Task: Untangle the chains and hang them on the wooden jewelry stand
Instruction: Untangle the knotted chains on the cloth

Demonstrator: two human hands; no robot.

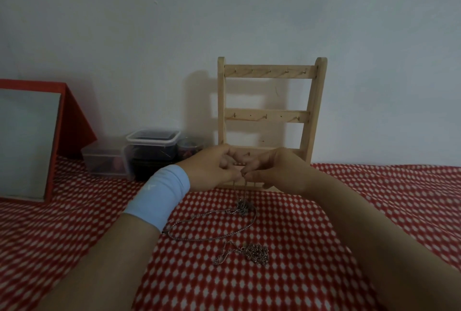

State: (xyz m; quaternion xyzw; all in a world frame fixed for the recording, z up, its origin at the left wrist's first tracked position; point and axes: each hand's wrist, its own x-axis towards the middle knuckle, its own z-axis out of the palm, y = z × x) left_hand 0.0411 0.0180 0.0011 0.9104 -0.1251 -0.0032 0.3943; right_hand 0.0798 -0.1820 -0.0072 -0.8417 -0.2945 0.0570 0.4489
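I see my left hand [214, 168] and right hand [270, 171] meeting fingertip to fingertip, both pinching a thin chain [212, 237]. From the pinch, two strands drop to a tangled knot [243, 205] just below the hands. The rest of the chain loops over the red-and-white cloth [324, 235], running under my left wrist with its pale blue wristband [159, 195]. A second chain [257, 252] lies bunched nearer to me than the hands. Right behind the hands stands the wooden jewelry stand [270, 117]. Clear plastic containers [152, 151] sit left of my left hand.
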